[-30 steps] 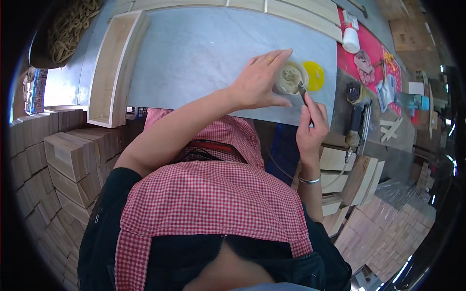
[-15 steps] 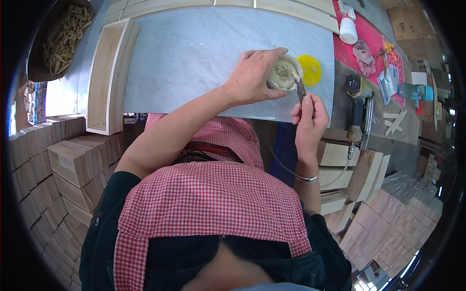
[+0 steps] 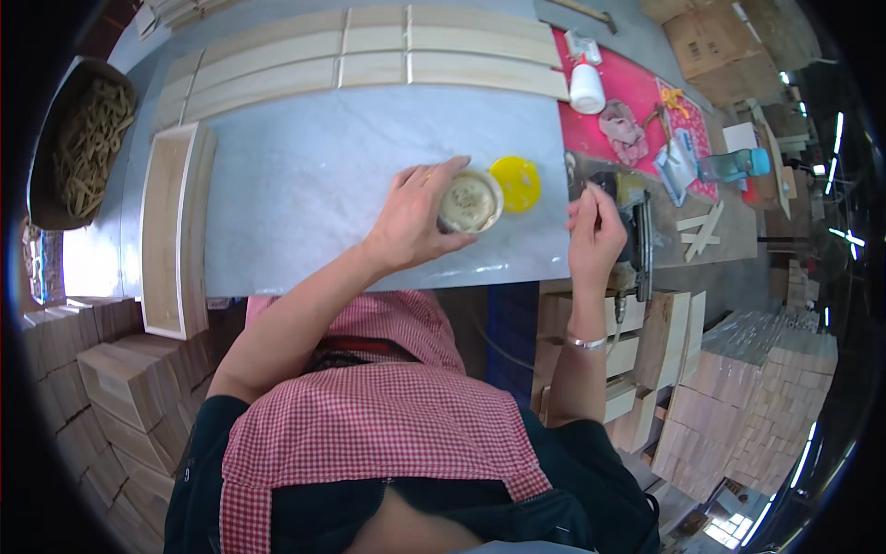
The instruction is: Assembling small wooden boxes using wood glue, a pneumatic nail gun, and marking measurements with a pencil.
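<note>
My left hand [image 3: 417,217] is closed round the side of a small round tub [image 3: 471,201] of pale, creamy paste, which stands on the grey-white tabletop [image 3: 305,194]. Touching or close to the tub's far right side lies a round yellow lid [image 3: 515,184]. Beyond the table's right edge, my right hand [image 3: 596,238] is raised with its fingers pinched on a small putty knife. The knife's blade hardly shows against the dark tool behind it.
A long open wooden box [image 3: 172,235] stands on the left. Wooden panels [image 3: 374,54] line the far edge. To the right are a white bottle [image 3: 586,90], a pink cloth [image 3: 622,134], a nail gun [image 3: 640,235] and a blue-green water bottle [image 3: 734,165]. Stacked wood flanks me.
My right hand has drawn the putty knife out of the tub and moved away to the right. My left hand still holds the tub. The whole view has shifted.
</note>
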Motion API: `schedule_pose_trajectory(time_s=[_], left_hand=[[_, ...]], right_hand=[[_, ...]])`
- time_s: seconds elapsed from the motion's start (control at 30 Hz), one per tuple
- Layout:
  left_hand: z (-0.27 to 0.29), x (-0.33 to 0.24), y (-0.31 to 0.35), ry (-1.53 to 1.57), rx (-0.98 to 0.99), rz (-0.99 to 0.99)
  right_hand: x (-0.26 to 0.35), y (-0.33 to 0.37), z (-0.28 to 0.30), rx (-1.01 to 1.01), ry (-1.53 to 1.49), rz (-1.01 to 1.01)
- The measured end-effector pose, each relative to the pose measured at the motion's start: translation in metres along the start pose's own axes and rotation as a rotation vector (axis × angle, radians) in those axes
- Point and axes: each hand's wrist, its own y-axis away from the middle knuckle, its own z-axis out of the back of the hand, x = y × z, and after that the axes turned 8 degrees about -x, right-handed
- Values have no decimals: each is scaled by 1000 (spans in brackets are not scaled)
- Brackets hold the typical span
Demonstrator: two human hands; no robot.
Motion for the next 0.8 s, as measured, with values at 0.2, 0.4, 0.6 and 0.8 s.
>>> schedule_pose_trajectory(time_s=[0.2,0.4,0.6,0.8], left_hand=[[-7,5,-1,31,6,-20],[5,1,-3,71,-53,29],[-1,7,1,22,-63,14],[16,-28,-21,-235,2,-180]], right_hand=[[-41,-94,-10,-43,301,284],[-6,-55,-25,133,145,363],[-20,-9,-40,0,201,380],[-31,-11,-39,4,58,49]])
